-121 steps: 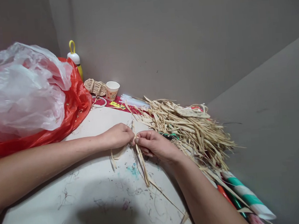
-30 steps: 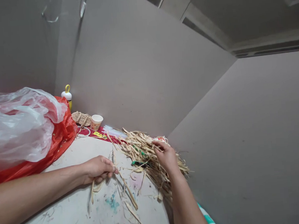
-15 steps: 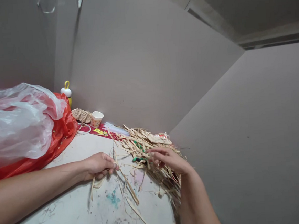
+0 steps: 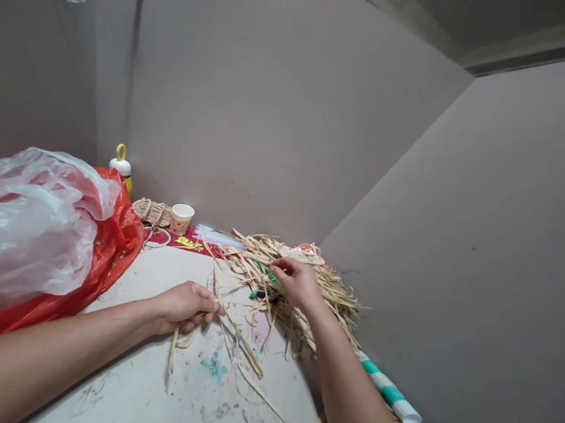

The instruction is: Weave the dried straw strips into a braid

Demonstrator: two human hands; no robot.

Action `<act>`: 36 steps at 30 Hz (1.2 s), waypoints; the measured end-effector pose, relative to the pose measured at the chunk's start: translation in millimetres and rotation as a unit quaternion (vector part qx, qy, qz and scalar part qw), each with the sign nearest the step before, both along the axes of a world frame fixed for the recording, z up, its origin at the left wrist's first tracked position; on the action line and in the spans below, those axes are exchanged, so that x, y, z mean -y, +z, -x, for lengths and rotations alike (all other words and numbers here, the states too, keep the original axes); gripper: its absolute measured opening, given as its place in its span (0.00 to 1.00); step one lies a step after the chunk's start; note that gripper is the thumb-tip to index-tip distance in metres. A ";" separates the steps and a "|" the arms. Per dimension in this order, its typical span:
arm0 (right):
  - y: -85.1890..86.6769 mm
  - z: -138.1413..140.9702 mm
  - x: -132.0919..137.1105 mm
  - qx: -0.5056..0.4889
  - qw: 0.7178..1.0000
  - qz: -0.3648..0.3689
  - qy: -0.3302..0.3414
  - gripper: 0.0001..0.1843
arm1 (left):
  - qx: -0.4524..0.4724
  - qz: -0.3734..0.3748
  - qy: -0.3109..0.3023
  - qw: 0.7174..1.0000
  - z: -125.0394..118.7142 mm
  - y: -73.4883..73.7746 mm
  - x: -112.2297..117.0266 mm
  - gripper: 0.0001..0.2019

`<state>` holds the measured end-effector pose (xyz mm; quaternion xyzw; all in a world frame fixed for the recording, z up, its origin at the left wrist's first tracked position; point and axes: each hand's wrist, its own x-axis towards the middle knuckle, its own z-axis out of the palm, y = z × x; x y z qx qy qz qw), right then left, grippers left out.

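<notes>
My left hand (image 4: 192, 305) is closed in a pinch on thin dried straw strands (image 4: 244, 348), which run down across the white tabletop (image 4: 144, 385). More pale strands hang below its palm. My right hand (image 4: 298, 280) reaches over the pile of dried straw (image 4: 335, 292) at the table's far right. Its thumb and fingers are drawn together at the pile's upper left part; what lies between the fingertips is too small to make out. A green strip (image 4: 258, 294) shows in the straw just left of this hand.
Clear and red plastic bags (image 4: 35, 237) bulge at the left. Along the wall stand a yellow-and-white bottle (image 4: 120, 167), a woven straw sole (image 4: 152, 212), a paper cup (image 4: 181, 219) and white sticks (image 4: 216, 237) on red cloth. A green-and-white striped roll (image 4: 388, 391) lies right of my forearm.
My right hand has moved up and slightly left over the pile, and its fingers have drawn together. The striped roll has come into sight. My left hand keeps its pinch.
</notes>
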<state>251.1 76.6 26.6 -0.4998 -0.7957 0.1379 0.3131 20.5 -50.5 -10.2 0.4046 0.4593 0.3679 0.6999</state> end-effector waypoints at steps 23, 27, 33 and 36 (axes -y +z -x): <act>22.4 -75.2 -34.5 -0.113 0.975 -0.068 -0.181 0.20 | -0.010 -0.003 0.000 1.000 -0.9 1.0 0.2 0.17; 21.1 -83.4 -36.2 -0.119 0.966 -0.091 -0.212 0.18 | -0.004 -0.006 -0.004 1.000 -0.6 -2.1 -0.9 0.17; 10.8 -33.2 -21.5 -0.076 0.986 -0.083 -0.124 0.21 | -0.015 -0.007 -0.002 1.000 -0.9 -1.4 -1.0 0.17; 0.1 9.5 -12.5 -0.014 0.998 -0.040 -0.054 0.15 | -0.015 -0.004 0.002 1.000 -1.2 0.6 0.2 0.18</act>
